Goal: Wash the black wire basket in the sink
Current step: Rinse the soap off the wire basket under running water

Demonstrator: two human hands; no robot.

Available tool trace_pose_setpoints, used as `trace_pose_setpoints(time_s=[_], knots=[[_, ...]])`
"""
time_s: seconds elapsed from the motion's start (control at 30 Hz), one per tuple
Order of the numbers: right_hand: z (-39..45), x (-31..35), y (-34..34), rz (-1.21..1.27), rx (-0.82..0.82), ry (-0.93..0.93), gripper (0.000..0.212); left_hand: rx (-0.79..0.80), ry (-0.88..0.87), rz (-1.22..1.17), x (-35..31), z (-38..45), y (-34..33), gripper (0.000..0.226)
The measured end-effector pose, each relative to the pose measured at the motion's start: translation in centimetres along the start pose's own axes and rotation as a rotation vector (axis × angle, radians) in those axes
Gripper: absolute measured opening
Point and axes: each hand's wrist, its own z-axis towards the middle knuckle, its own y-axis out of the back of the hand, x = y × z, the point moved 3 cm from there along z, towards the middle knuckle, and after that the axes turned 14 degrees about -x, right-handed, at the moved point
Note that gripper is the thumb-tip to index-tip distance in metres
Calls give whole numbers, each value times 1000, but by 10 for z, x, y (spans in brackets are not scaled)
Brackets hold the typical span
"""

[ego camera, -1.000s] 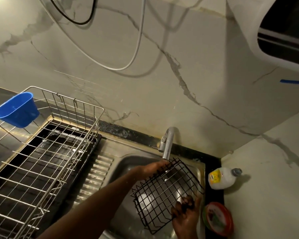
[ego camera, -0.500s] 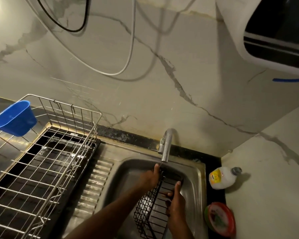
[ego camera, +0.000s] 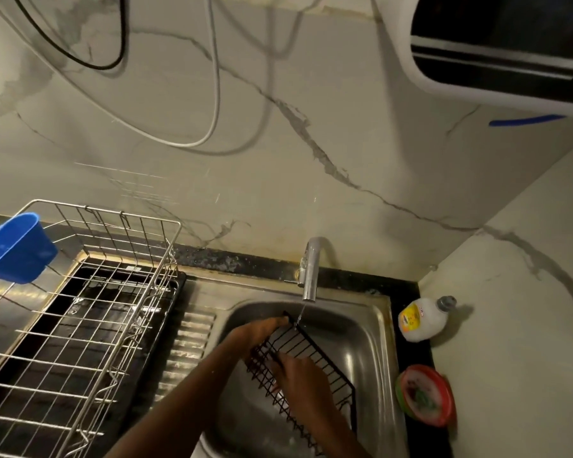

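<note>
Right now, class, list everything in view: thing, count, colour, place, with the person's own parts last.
wire basket: one, black, in the sink under the tap
sink: one, steel, bottom centre
tap: one, silver, behind the sink, running thinly
dish rack: one, silver, left
cup: one, blue, hung on the rack
bottle: one, white, right of sink
round container: one, red-rimmed, right of sink
cables: two, white and black, on the wall
left hand: grips basket's top
right hand: on basket's wires

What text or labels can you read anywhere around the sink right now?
White bottle: yellow label with red marks, too blurred to read.
Red-rimmed round container: no print that can be made out.
White appliance on the wall: no legible marking.
Nothing else bears text.
</note>
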Motion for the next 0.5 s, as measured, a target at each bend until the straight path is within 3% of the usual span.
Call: trace_pose_setpoints(time_s=[0.1,0.17,0.2,0.27,0.33,0.43,0.5], knots=[[-3,14,9,-237,77,152,36,122,164,-35,19,-20,9,61],[-6,12,14,-248,152,223,54,137,206,-85,36,-24,9,52],[-5,9,19,-212,185,207,64,139,209,-132,43,-30,7,47],[6,-11,23,-39,237,-7,66,132,217,-227,57,-40,2,40],[31,-44,18,21,273,-198,50,88,201,-322,71,-45,2,48],[67,-78,4,-226,389,-236,17,45,216,-411,85,-48,5,65],[87,-75,-5,-307,394,-217,9,3,214,-457,85,-44,6,63]])
